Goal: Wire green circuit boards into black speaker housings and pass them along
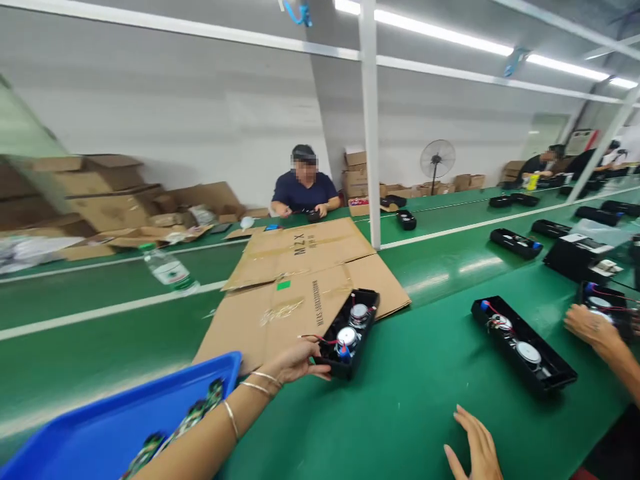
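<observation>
My left hand (299,360), with bangles on its wrist, grips the near end of a black speaker housing (367,327). Two round speaker drivers, red wires and a blue part show inside it, and its far end overlaps a flattened cardboard box (280,333). My right hand (474,445) hovers low over the green table (400,413), fingers apart, with nothing in it. Beyond that hand lies a second speaker housing (520,347), also with two drivers and wires. At the far right a co-worker's hand (595,330) touches another housing (607,303).
A blue tray (75,423) with green circuit boards (193,417) stands at the lower left. A water bottle (170,272) is behind it. A white post (371,133) rises beyond the cardboard. Across the table sits a person (305,190); more black housings (515,242) lie to the right.
</observation>
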`<state>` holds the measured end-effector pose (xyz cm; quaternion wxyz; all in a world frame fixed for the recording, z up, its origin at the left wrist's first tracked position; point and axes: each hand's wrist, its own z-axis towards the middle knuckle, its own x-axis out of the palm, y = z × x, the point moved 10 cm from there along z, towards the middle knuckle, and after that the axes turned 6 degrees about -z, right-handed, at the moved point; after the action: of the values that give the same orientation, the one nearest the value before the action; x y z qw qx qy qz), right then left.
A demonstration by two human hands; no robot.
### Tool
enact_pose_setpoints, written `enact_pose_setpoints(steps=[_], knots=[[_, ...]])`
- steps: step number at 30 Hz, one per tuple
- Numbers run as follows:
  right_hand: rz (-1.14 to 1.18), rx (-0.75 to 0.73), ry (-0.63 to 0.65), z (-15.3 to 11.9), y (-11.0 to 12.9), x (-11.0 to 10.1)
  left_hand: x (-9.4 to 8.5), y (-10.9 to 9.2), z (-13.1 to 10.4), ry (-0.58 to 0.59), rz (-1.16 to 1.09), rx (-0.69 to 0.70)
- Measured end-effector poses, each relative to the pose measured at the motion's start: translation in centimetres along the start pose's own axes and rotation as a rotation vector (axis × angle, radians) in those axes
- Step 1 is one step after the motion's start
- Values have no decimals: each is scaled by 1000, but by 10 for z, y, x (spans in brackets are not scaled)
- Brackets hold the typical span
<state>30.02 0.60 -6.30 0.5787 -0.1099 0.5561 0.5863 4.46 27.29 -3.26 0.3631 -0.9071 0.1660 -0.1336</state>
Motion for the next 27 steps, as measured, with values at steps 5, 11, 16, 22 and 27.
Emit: enact_pose_setpoints(steps=[5, 11, 16, 22, 27], knots=[[230, 81, 299, 15, 11, 48, 8, 77, -71, 174, 10, -112], [362, 91, 648, -23, 43, 61, 9, 122, -99, 363, 343, -172], [142, -92, 466, -46, 53, 32, 4, 121, -97, 422, 355, -140], [111, -249, 7, -18, 103, -32, -49, 118, -113, 187, 245, 116], [293, -687, 118, -11, 213, -32, -166, 117, -139, -368, 268, 282]])
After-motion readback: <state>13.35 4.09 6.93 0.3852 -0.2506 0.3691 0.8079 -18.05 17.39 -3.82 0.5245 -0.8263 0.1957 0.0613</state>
